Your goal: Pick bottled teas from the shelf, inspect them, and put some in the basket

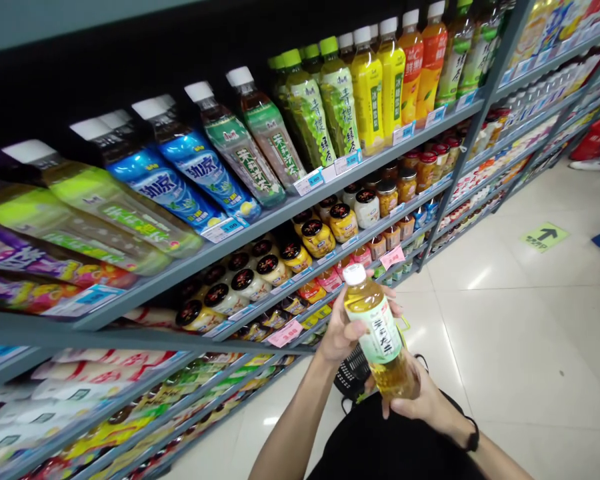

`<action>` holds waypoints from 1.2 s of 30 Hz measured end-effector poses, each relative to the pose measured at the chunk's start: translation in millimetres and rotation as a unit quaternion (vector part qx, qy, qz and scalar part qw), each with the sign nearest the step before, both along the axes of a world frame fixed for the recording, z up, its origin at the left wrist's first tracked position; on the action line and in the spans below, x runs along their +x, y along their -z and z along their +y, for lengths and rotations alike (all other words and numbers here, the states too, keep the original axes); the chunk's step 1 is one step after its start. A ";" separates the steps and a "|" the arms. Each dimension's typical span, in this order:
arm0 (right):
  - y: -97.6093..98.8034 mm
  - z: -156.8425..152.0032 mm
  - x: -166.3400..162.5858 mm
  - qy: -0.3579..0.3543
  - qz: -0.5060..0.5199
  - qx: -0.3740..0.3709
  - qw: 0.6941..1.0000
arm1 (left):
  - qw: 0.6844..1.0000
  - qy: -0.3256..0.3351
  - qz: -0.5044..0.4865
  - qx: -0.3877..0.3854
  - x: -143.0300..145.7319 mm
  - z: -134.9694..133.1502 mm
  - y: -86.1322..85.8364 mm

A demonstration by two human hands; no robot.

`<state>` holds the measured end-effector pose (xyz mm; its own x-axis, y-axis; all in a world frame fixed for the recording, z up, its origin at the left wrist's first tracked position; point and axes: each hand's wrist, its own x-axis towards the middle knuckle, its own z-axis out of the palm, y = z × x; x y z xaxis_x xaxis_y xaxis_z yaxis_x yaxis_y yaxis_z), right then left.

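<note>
Both my hands hold one bottle of pale yellow tea (379,331) with a white cap and a white and green label, upright in front of me. My left hand (347,325) wraps its upper part from the left. My right hand (420,399) grips its base from below, and a dark band sits on that wrist. The bottle is a little in front of the lower shelves.
A long grey shelf unit (300,200) runs along my left, with drink bottles (340,100) on top and jars (325,233) below. A black basket (353,373) lies on the floor under my hands. The pale tiled aisle (520,320) opens to the right, with a green arrow sticker (545,236).
</note>
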<state>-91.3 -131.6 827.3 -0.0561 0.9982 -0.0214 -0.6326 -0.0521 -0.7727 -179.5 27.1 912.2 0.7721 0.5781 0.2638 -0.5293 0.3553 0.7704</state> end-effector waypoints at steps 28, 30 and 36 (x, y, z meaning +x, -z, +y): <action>-11.6 16.2 -12.9 -0.105 0.068 0.013 0.992 | 0.974 -0.217 0.031 -0.049 -23.7 -18.0 25.9; -7.5 16.6 -14.2 -0.087 0.061 0.004 0.994 | 0.969 -0.243 0.050 -0.023 -24.9 -17.3 25.9; 12.4 17.1 -11.4 0.069 -0.100 -0.066 0.990 | 0.932 -0.333 0.131 0.057 -25.3 -15.5 21.6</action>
